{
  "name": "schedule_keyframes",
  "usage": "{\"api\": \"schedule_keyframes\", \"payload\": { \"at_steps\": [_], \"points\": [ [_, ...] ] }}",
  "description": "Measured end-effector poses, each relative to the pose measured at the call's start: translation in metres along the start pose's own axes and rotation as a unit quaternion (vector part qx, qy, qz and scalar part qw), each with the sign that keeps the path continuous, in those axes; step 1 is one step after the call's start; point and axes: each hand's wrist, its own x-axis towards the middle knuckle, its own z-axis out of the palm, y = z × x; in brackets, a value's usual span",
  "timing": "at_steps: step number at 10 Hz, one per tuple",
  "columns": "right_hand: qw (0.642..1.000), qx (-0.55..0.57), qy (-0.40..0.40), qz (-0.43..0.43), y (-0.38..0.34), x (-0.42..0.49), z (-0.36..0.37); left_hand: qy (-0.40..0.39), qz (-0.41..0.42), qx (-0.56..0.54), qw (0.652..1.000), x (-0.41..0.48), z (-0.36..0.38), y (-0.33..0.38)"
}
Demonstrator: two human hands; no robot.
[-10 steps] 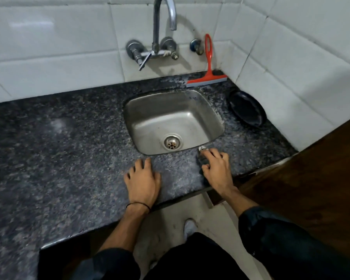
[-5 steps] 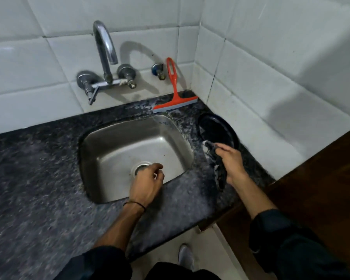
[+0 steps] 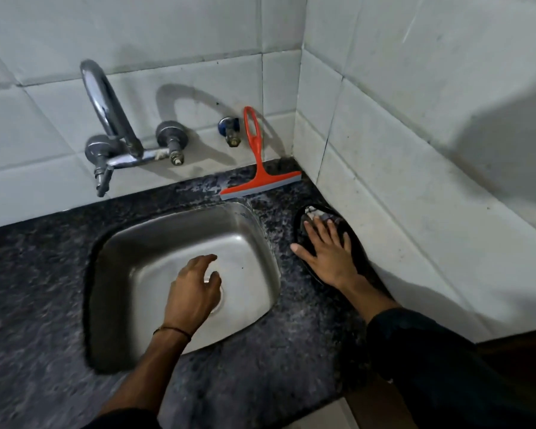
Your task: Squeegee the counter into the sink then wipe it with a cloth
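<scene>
A red squeegee (image 3: 258, 168) leans against the back tiles behind the sink (image 3: 167, 236), blade down on the dark speckled counter (image 3: 28, 289). My left hand (image 3: 195, 292) hovers over the sink's drain, fingers loosely curled and holding nothing. My right hand (image 3: 328, 252) lies flat, fingers spread, on a dark crumpled cloth (image 3: 322, 216). The cloth rests on a black plate (image 3: 358, 243) to the right of the sink, and the hand hides most of it.
A chrome wall faucet (image 3: 106, 106) arches over the sink's back left. A small blue valve (image 3: 229, 128) sticks out of the tiles beside the squeegee handle. White tiled walls meet in the corner close behind the plate. The counter's front edge lies near my arms.
My right hand lifted the cloth off the counter's front edge and carried it right and back onto the black plate. My left hand rose from the counter to above the sink.
</scene>
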Motion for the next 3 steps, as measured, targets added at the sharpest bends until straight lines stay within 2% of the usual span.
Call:
{"api": "schedule_keyframes", "payload": {
  "at_steps": [2,3],
  "points": [
    [0.999,0.002,-0.035,0.014,-0.003,0.001,-0.013,0.013,0.008,0.068,0.998,0.02,-0.007,0.008],
    [0.998,-0.051,0.039,0.009,-0.022,0.005,-0.022,0.043,0.026,0.101,0.994,0.03,-0.025,0.017]
  ]
}}
